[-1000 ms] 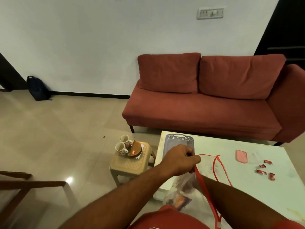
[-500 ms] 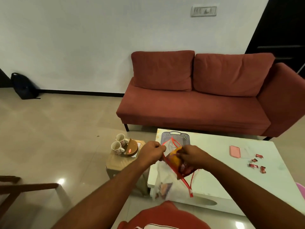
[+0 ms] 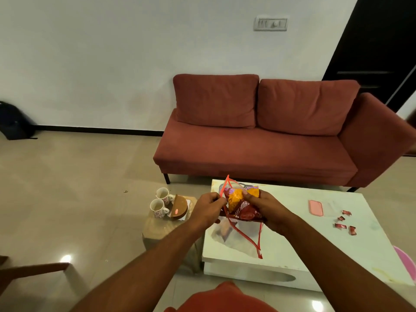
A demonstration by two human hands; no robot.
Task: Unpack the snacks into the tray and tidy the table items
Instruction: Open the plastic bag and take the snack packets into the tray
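Note:
My right hand (image 3: 267, 209) grips an orange and dark red snack packet (image 3: 242, 204), lifted out of a clear plastic bag with red handles (image 3: 238, 238). My left hand (image 3: 208, 208) pinches a red handle of that bag at its mouth. The bag hangs down onto the near left part of the white table (image 3: 315, 244), and another packet shows dimly inside it. The grey tray (image 3: 221, 188) lies at the table's far left corner, almost wholly hidden behind the packet and my hands.
A pink lid (image 3: 315, 207) and several small red wrappers (image 3: 344, 222) lie on the table's right part. A beige stool (image 3: 168, 228) left of the table carries two mugs (image 3: 161, 201) and a brown round box (image 3: 179, 208). A red sofa (image 3: 258, 140) stands behind.
My right hand came out of the bag with the snack packet and raised it above the bag's mouth. My left hand kept hold of the handle and the view shifted slightly.

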